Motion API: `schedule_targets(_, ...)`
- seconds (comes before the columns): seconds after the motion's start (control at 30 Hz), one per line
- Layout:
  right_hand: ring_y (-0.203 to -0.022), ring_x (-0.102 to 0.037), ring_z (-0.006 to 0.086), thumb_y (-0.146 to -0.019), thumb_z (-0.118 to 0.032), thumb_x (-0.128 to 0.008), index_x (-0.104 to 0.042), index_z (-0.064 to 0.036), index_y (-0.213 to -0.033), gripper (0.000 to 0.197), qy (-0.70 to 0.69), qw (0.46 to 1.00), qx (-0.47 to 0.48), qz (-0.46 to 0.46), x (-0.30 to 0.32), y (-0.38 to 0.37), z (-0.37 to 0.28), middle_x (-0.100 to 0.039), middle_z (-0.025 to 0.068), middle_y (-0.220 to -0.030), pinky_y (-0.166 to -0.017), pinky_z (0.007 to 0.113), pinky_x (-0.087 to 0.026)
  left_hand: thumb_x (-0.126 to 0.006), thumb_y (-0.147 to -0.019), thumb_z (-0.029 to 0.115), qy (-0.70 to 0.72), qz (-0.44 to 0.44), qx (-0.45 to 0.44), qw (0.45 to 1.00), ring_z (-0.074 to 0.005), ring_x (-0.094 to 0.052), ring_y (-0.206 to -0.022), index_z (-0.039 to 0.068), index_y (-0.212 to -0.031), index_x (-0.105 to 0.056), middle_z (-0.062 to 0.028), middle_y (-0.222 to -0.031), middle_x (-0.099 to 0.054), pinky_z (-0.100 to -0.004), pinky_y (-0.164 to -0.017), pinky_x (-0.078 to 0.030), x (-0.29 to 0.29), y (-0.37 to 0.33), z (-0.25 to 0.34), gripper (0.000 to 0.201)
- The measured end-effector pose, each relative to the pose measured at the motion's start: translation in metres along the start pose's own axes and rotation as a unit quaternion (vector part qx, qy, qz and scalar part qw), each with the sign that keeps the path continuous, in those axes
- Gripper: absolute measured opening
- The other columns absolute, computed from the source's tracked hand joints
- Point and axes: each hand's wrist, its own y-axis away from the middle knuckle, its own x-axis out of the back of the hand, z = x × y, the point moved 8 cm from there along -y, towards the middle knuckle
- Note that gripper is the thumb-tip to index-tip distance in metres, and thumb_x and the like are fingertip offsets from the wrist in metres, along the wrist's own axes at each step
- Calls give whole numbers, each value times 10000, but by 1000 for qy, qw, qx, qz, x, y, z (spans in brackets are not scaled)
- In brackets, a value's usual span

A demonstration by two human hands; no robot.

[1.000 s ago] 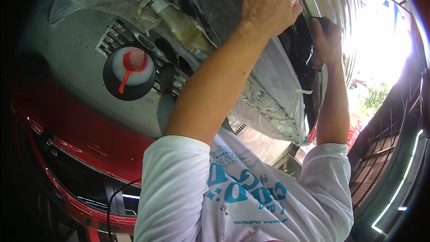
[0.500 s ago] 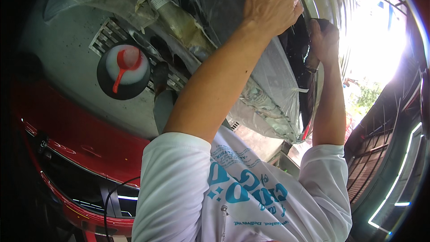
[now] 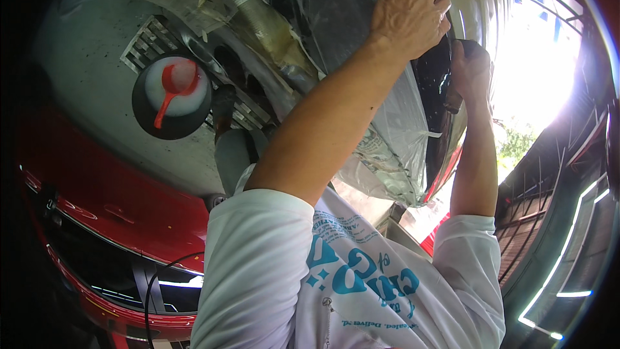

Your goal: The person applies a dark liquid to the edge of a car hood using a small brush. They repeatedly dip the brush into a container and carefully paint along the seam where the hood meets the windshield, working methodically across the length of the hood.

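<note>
My left hand (image 3: 413,18) lies with its fingers spread on a narrow glossy black panel (image 3: 434,81), which carries wet-looking drops. Its fingertips reach toward the top edge of the picture. Farther right, my right hand (image 3: 475,74) is closed around a dark block-like thing (image 3: 454,101) at the panel's right edge. Its exact kind cannot be made out, since the hand covers most of it. Clear plastic sheeting (image 3: 394,110) covers the surface left of the panel. A pale, shiny curved surface (image 3: 468,0) runs along its right side.
A black bucket (image 3: 187,127) of milky liquid stands on the floor at left, with a red dipper (image 3: 169,100) in it. Grey slatted grating (image 3: 147,42) lies beside it. A red car (image 3: 116,200) fills the lower left, near a black cable (image 3: 150,294). My leg (image 3: 234,158) shows beside the bucket.
My left hand has shifted slightly right and down in the picture, its fingers straighter. My right hand sits slightly lower, still around the dark thing. The bucket appears a little farther left.
</note>
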Motion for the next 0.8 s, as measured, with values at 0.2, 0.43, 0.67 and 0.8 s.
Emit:
schedule_targets(0.2, -610, -679, 299, -935, -238, -649, -684, 64, -847, 316, 21, 999, 29, -5, 4, 1, -1, -685, 206, -699, -613, 453, -502, -567, -994, 417, 5, -10, -1, 1000, -296, -338, -1502, 133, -1309, -692, -105, -1447, -573, -645, -1234, -202, -2, -1, -2, 442)
schedule_targets(0.43, -659, -700, 354, -946, -261, -663, -694, 50, -852, 326, 9, 1000, -10, -10, 2, -1, -5, -698, 214, -719, -643, 461, -515, -567, -992, 417, 16, -24, -3, 1000, -299, -327, -1509, 126, -1310, -691, -106, -1456, -570, -648, -1237, -190, -3, -1, -2, 448)
schedule_targets(0.67, -677, -707, 347, -951, -250, -651, -691, 63, -867, 327, 43, 996, 44, 62, 6, 5, -3, -705, 218, -736, -652, 456, -518, -575, -981, 417, 29, -4, 5, 1000, -298, -319, -1516, 132, -1284, -709, -107, -1456, -576, -657, -1235, -181, -5, 0, -2, 437)
schedule_targets(0.8, -645, -684, 310, -948, -244, -649, -691, 68, -867, 326, -6, 999, 36, -15, 2, -6, -8, -691, 205, -711, -627, 439, -499, -576, -977, 421, 25, -4, 10, 1000, -297, -317, -1518, 134, -1285, -709, -106, -1456, -578, -663, -1234, -175, -6, -1, -3, 442)
